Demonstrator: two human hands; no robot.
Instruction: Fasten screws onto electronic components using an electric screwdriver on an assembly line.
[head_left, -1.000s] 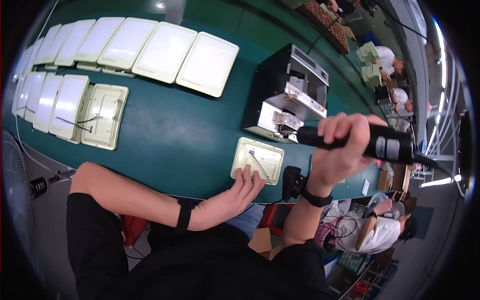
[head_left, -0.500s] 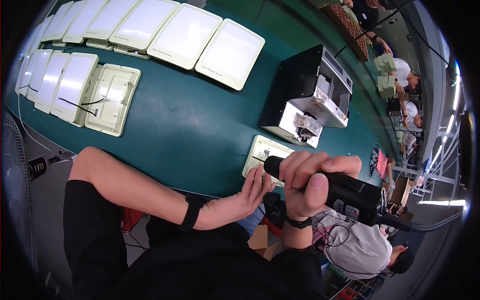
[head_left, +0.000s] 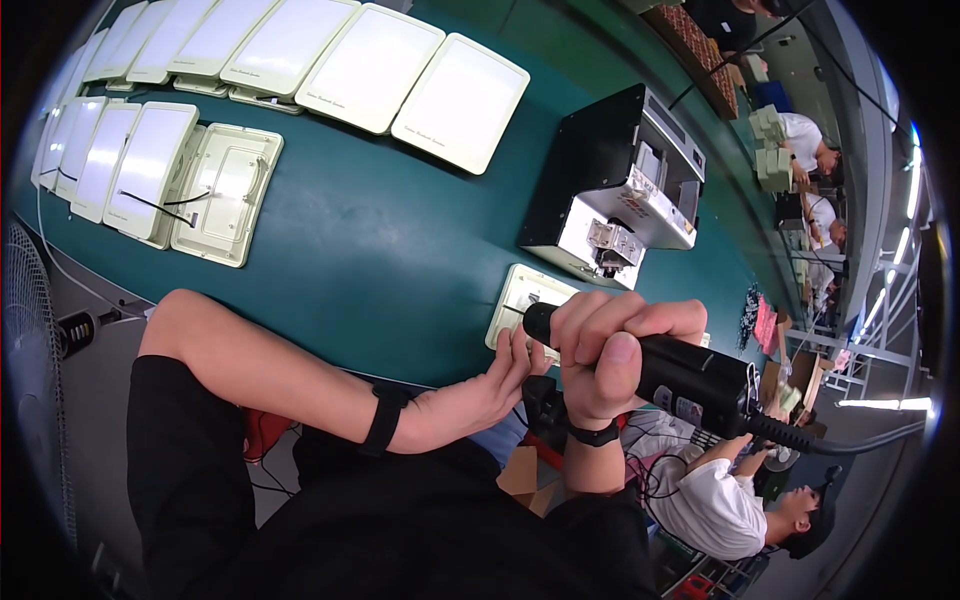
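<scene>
My right hand [head_left: 615, 355] is wrapped round a black corded electric screwdriver [head_left: 690, 385], its nose end pointing left over a cream plastic casing [head_left: 508, 318]. The casing lies at the table's near edge with its inner side up, a dark wire inside. My left hand [head_left: 480, 395] reaches to the casing's near side, fingers stretched out and close together, touching it. Its fingertips are partly behind the screwdriver and right hand, and the screwdriver's tip is hard to make out.
A black and silver machine [head_left: 590, 190] stands just beyond the casing. White-faced panels [head_left: 370, 70] line the far left, beside an open cream casing [head_left: 225, 195] with wires. The screwdriver's cable [head_left: 860, 445] runs off right. A person in white [head_left: 710, 500] sits at lower right; others work beyond.
My right hand and the screwdriver have shifted slightly left and up in view. My left hand stays at the casing. The person at lower right has turned and raised their arms.
</scene>
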